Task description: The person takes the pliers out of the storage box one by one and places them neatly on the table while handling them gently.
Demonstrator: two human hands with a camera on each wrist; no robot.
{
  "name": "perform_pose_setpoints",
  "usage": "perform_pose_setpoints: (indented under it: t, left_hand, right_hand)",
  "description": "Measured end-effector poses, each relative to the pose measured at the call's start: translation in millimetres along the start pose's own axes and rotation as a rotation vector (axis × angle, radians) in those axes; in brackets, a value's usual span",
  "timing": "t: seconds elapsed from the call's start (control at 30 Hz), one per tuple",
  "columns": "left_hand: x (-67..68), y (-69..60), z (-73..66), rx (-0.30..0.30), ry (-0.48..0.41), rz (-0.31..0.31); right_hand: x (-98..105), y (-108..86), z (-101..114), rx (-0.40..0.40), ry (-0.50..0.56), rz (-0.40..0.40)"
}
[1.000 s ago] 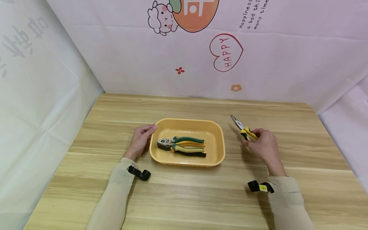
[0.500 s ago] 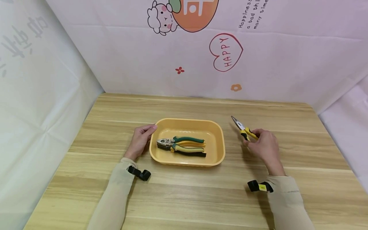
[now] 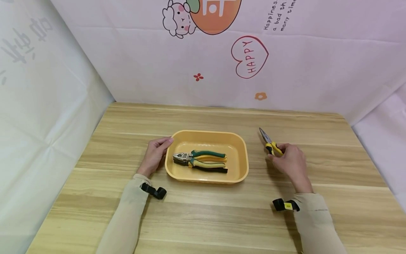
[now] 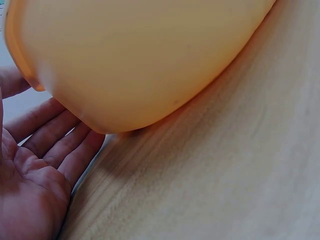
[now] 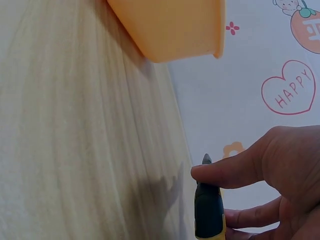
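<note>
A yellow plastic tray (image 3: 206, 182) stands mid-table. My left hand (image 3: 154, 155) holds its left end, thumb over the rim and the other fingers against the outer wall, as the left wrist view shows (image 4: 40, 175). Inside the tray lie combination pliers with green and cream handles (image 3: 207, 154), on top of another pair with yellow and black handles (image 3: 219, 170). Right of the tray, my right hand (image 3: 290, 162) grips the yellow-and-black handles of needle-nose pliers (image 3: 269, 141). Their tips point away and to the left. In the right wrist view, the thumb presses on a dark handle (image 5: 209, 210).
A wood-grain table (image 3: 203, 218) reaches back to a white printed cloth (image 3: 158, 70). Another white cloth (image 3: 47, 123) hangs along the left side. Each wrist wears a black camera strap, as on the left wrist (image 3: 154, 191).
The needle-nose pliers have swung slightly, their tips now further right and more upright in the head view. My right hand has shifted a little. The left hand and tray have stayed put.
</note>
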State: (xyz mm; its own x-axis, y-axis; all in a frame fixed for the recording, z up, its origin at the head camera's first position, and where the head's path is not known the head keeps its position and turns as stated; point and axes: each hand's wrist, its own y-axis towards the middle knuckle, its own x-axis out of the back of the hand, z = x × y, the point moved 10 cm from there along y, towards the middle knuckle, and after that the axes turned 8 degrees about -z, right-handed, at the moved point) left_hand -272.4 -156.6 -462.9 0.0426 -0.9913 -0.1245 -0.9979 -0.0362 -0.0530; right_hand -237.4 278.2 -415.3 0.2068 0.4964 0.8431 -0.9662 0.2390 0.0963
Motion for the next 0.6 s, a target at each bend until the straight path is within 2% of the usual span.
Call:
perform_pose_setpoints:
  t: [0.37, 0.6]
  left_hand:
    - [0.0, 0.0, -0.3, -0.002, 0.004, 0.002]
    - [0.7, 0.4, 0.9, 0.0, 0.0, -0.002]
  right_hand:
    - [-2.6, 3.0, -5.8, -0.016, -0.011, -0.009]
    - [-2.7, 4.6, -5.7, 0.016, -0.026, -0.026]
